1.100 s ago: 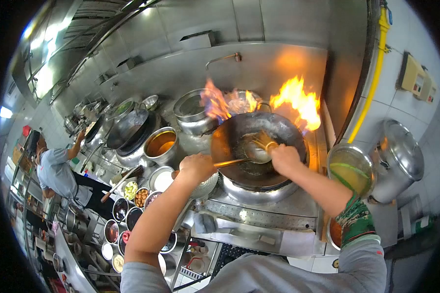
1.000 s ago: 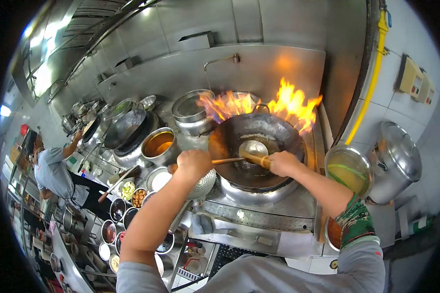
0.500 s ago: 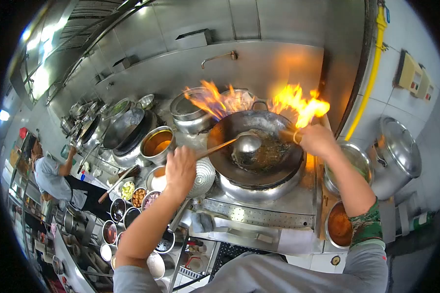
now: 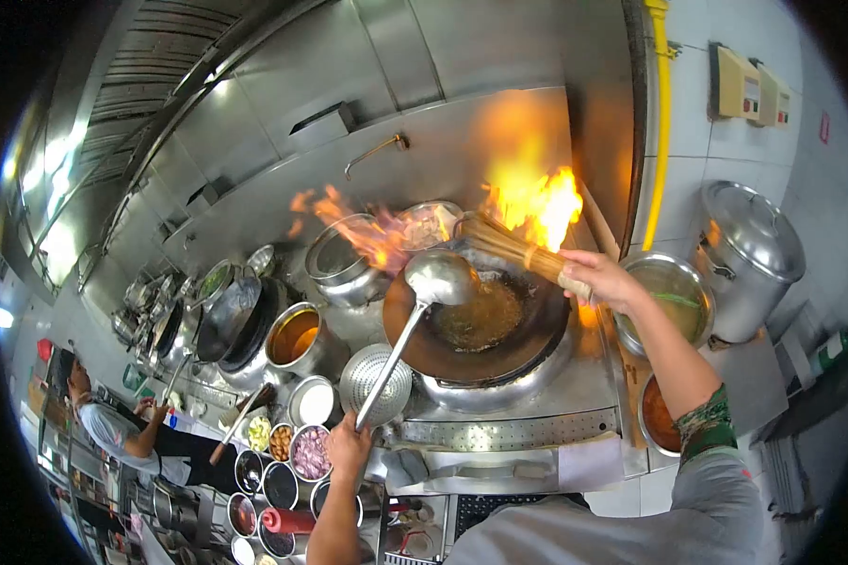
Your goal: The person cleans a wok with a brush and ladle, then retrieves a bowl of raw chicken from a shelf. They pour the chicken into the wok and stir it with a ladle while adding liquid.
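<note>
My left hand (image 4: 349, 447) grips the end of a long-handled ladle (image 4: 441, 277). The ladle's bowl is raised over the left part of a large wok (image 4: 407, 330). Shallow brownish liquid (image 4: 485, 318) lies in the bottom of the wok. In my right hand (image 4: 601, 282) is a bamboo wok brush (image 4: 513, 247), held by its bound end. Its bristles reach left over the wok's far rim. Flames (image 4: 542, 202) rise behind the wok, close to the brush. Beside the wok's left side rests a perforated strainer (image 4: 375, 372).
A pot of orange liquid (image 4: 301, 339) and a lidded pot (image 4: 344, 254) stand left of the wok. Bowls of ingredients, including chopped purple pieces (image 4: 309, 452), sit lower left. A tall lidded stockpot (image 4: 754, 254) is at right. Another person (image 4: 122, 433) stands far left.
The ladle has come up out of the wok's middle, and my left hand has moved down toward me. My right hand's brush has swung up to the far rim. The view has shifted.
</note>
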A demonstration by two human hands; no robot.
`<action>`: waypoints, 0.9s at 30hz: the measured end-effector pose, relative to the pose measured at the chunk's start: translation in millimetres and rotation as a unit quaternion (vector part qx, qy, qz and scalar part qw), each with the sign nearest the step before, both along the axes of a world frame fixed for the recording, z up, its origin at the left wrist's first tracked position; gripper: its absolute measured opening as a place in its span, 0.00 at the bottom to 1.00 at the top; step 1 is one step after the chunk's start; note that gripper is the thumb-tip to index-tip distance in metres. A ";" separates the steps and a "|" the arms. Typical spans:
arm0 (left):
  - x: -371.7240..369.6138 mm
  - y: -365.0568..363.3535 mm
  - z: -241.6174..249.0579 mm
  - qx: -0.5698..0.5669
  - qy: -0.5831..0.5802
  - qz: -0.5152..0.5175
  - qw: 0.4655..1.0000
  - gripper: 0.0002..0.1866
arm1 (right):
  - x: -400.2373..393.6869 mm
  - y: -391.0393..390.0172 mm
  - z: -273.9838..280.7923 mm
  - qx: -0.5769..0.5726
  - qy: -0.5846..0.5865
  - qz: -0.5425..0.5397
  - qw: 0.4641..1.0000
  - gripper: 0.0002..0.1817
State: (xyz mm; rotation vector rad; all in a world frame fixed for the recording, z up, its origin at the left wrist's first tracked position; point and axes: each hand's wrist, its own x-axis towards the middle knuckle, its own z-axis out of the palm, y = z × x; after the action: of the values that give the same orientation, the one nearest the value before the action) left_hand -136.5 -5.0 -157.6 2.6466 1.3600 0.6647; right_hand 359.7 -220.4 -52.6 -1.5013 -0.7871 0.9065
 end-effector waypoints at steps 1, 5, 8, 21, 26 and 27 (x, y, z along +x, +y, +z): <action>4.6 -3.0 -0.7 -0.015 -0.012 0.009 1.000 0.13 | -6.6 -4.7 8.3 -0.012 -0.005 0.013 1.000 0.25; 6.7 -4.0 -7.9 -0.088 -0.057 0.030 0.994 0.14 | 18.1 -5.0 24.5 -0.160 -0.115 0.052 0.979 0.28; 15.9 -6.1 -9.9 -0.088 -0.077 0.026 0.993 0.13 | -10.8 -12.9 19.6 -0.021 -0.105 -0.017 0.994 0.30; 35.7 -22.1 3.2 -0.260 -0.156 -0.017 0.953 0.11 | -1.5 -22.2 38.0 -0.102 -0.160 0.017 0.982 0.26; 30.9 -23.9 -2.2 -0.396 -0.182 -0.025 0.900 0.09 | 32.1 -24.8 30.6 0.055 -0.034 -0.023 0.998 0.27; 33.4 -23.9 -3.8 -0.414 -0.183 -0.025 0.891 0.10 | 29.8 -25.0 29.7 0.072 0.004 0.010 0.997 0.28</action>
State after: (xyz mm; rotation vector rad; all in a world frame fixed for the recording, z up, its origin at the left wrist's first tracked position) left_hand -103.1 -28.9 -161.5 1.7621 1.1117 0.4073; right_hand 389.5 -245.5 -22.9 -1.3656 -0.8447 0.8525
